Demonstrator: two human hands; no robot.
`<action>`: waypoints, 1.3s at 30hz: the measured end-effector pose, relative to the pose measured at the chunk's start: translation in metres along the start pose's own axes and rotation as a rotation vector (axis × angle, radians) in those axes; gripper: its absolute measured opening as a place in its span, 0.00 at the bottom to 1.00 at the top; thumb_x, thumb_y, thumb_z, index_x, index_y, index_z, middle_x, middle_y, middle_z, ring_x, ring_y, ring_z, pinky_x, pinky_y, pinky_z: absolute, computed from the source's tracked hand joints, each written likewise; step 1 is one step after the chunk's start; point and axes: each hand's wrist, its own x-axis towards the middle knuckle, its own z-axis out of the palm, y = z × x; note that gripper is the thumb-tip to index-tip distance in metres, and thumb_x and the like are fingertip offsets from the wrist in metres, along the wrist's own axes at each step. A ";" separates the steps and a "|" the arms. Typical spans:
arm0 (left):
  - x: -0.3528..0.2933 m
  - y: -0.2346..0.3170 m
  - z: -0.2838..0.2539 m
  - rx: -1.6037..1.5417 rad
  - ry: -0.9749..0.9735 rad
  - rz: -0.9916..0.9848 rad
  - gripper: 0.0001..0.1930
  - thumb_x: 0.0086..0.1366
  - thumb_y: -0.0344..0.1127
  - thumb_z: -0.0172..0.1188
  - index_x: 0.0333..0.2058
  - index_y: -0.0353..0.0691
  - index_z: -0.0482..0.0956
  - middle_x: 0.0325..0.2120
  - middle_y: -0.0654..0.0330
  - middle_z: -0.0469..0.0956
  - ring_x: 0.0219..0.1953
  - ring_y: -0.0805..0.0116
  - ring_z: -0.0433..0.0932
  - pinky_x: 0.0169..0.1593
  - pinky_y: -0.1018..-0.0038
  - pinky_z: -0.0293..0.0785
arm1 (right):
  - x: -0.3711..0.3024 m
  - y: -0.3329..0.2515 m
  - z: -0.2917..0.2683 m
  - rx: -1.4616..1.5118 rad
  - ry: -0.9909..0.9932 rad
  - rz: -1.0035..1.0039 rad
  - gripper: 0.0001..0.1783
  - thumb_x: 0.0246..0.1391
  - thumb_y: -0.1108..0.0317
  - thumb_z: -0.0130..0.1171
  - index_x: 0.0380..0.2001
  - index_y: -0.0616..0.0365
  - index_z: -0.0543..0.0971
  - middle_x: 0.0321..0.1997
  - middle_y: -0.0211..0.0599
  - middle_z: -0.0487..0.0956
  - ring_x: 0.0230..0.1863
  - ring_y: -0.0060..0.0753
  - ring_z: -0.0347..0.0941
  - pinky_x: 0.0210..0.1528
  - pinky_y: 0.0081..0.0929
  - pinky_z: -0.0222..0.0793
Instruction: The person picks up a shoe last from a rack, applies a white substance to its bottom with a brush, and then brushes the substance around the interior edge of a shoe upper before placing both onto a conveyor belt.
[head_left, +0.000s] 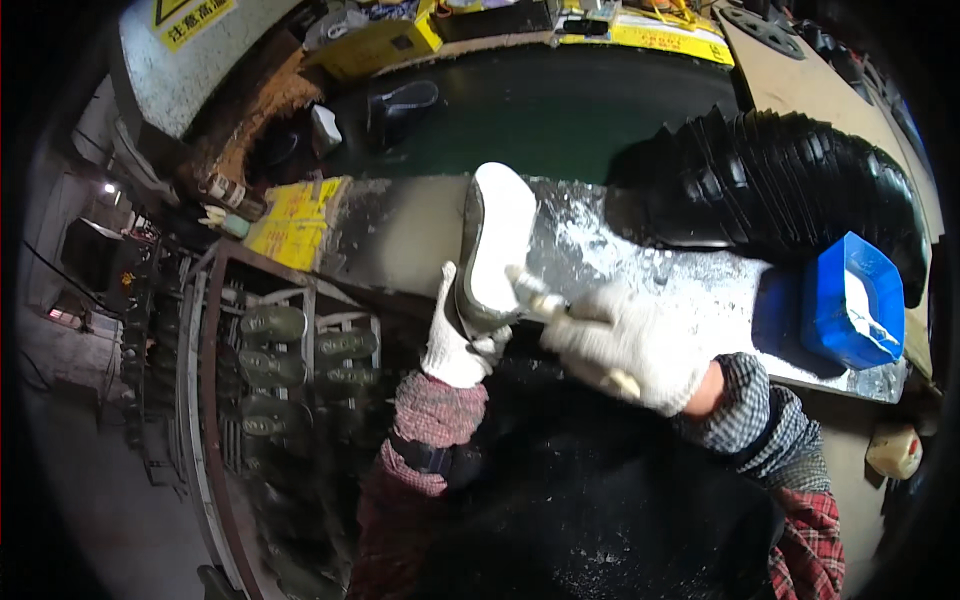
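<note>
While a blue box (826, 310) occupies three o'clock, left hand (460, 345) grips a white-soled shoe (503, 225), right hand (640, 345) a brush (540, 297) toward ten.

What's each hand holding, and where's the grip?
The gloved left hand holds a white-faced, shoe-shaped piece by its near end. The gloved right hand holds a brush by its handle.

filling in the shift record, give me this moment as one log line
left hand: holding shoe part, white face up | right hand: gripping brush at its edge | bench: white-smeared, blue tub at right
</note>
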 end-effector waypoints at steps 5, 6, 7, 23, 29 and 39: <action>0.052 0.037 0.042 0.422 0.201 0.177 0.28 0.71 0.60 0.41 0.52 0.42 0.71 0.39 0.59 0.80 0.33 0.71 0.80 0.26 0.80 0.78 | 0.045 0.015 -0.014 -0.394 0.249 -0.645 0.12 0.54 0.64 0.57 0.42 0.49 0.79 0.36 0.45 0.73 0.41 0.50 0.71 0.40 0.41 0.69; 0.069 0.045 0.049 0.357 0.275 0.235 0.27 0.70 0.58 0.44 0.54 0.41 0.70 0.42 0.57 0.78 0.37 0.65 0.79 0.36 0.73 0.81 | 0.059 0.021 -0.007 -0.494 0.300 -0.643 0.14 0.54 0.64 0.57 0.45 0.46 0.78 0.36 0.45 0.73 0.40 0.50 0.72 0.40 0.41 0.70; 0.077 0.051 0.056 0.371 0.375 0.201 0.26 0.70 0.55 0.47 0.55 0.41 0.70 0.43 0.53 0.78 0.41 0.61 0.79 0.41 0.70 0.80 | 0.056 0.031 -0.010 -0.487 0.279 -0.644 0.14 0.54 0.64 0.56 0.45 0.45 0.78 0.36 0.45 0.72 0.40 0.50 0.72 0.40 0.41 0.70; 0.174 -0.072 0.137 1.122 0.261 -0.021 0.23 0.56 0.56 0.68 0.27 0.40 0.77 0.16 0.63 0.69 0.17 0.73 0.68 0.22 0.75 0.66 | -0.147 0.067 -0.068 -0.250 0.704 -0.341 0.14 0.46 0.74 0.66 0.40 0.57 0.82 0.35 0.38 0.77 0.38 0.36 0.74 0.41 0.29 0.71; 0.094 -0.014 0.141 0.638 0.248 0.495 0.19 0.73 0.50 0.43 0.50 0.43 0.74 0.43 0.54 0.79 0.09 0.78 0.65 0.10 0.83 0.62 | -0.232 0.071 -0.124 -0.175 1.434 -0.192 0.14 0.60 0.71 0.57 0.48 0.66 0.77 0.36 0.34 0.79 0.35 0.19 0.73 0.35 0.14 0.68; -0.074 0.043 -0.038 0.746 0.273 0.556 0.25 0.70 0.43 0.50 0.60 0.34 0.66 0.56 0.52 0.71 0.56 0.57 0.71 0.60 0.62 0.68 | -0.272 0.111 -0.166 -0.490 1.285 0.271 0.05 0.61 0.71 0.57 0.37 0.62 0.78 0.30 0.24 0.75 0.31 0.13 0.66 0.34 0.14 0.64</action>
